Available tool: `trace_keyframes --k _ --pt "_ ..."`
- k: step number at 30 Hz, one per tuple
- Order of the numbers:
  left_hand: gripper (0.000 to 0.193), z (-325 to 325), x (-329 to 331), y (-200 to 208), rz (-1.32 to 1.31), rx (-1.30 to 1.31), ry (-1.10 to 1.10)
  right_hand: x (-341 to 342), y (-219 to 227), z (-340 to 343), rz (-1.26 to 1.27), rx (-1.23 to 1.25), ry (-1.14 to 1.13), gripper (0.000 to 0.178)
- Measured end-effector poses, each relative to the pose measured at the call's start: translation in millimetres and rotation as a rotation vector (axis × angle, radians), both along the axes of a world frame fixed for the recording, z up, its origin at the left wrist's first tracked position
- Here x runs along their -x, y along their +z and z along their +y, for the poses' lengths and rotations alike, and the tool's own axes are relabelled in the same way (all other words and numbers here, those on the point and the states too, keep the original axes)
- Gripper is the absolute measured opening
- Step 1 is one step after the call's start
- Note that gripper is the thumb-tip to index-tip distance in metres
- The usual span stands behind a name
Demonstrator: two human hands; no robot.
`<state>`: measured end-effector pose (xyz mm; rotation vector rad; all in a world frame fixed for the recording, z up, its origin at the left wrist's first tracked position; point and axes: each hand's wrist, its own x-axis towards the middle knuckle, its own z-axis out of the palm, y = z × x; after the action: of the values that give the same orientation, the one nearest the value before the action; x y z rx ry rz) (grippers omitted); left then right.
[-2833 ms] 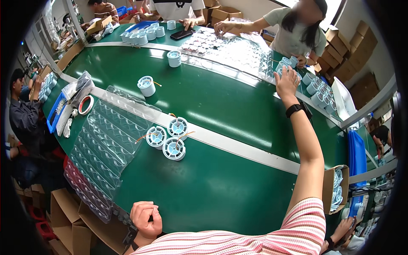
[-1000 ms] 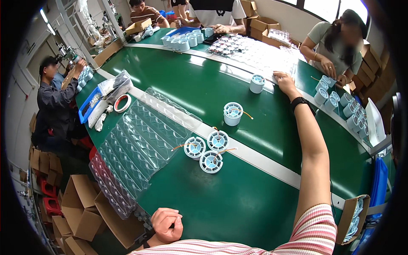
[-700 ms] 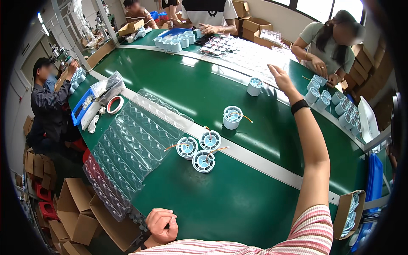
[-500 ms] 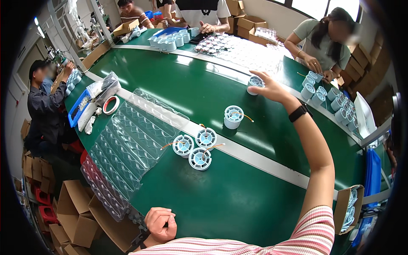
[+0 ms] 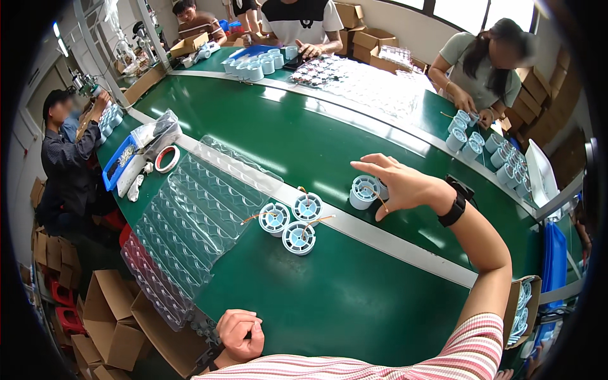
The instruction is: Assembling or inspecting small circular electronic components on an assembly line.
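Note:
My right hand point(image 5: 408, 185) reaches over the green belt with thumb and fingers spread wide around a pale blue spoked cylinder point(image 5: 364, 191) with an orange wire. Whether it touches this piece I cannot tell. A second pale blue cylinder shows only in part behind the hand. Three matching pieces stand grouped on the near side: one at the left point(image 5: 274, 218), one at the back point(image 5: 307, 206) and one in front point(image 5: 299, 237), each with a thin orange wire. My left hand point(image 5: 240, 334) rests curled into a fist at the near table edge, with nothing visible in it.
Clear plastic blister trays point(image 5: 190, 221) lie left of the cylinders. Beyond them are a tape roll point(image 5: 166, 159) and a blue bin point(image 5: 118, 163). Co-workers sit across and left; one at right handles more cylinders point(image 5: 472, 149). An open carton point(image 5: 522, 310) stands at right.
My right hand has come nearer from the far side of the belt. The two belt cylinders, earlier well apart, now stand close together, nearer and farther right. My left hand stays put.

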<state>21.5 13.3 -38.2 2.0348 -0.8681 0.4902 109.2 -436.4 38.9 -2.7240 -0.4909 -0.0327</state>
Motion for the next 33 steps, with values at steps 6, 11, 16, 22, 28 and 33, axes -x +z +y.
trace_keyframes --k 6,11,16,22,28,33 --pt "0.016 0 0 -2 0.014 0.001 -0.010 11 -7 9 -0.128 0.030 0.029 0.075" --pt "0.015 1 1 -2 0.014 -0.020 -0.001 7 -20 -2 -0.263 0.053 -0.076 0.071" --pt "0.015 4 4 -3 0.014 -0.037 0.019 -46 -24 -78 -0.754 0.150 -0.564 0.061" --pt "0.019 -1 3 0 0.020 -0.032 0.008 -81 -29 -181 -0.367 0.332 -1.115 0.062" --pt "0.021 -3 3 1 0.033 -0.014 -0.004 -84 -40 -207 -0.159 0.469 -1.161 0.064" --pt "0.018 0 2 -1 0.022 -0.016 0.000 -76 -24 -152 -0.125 0.503 -1.005 0.071"
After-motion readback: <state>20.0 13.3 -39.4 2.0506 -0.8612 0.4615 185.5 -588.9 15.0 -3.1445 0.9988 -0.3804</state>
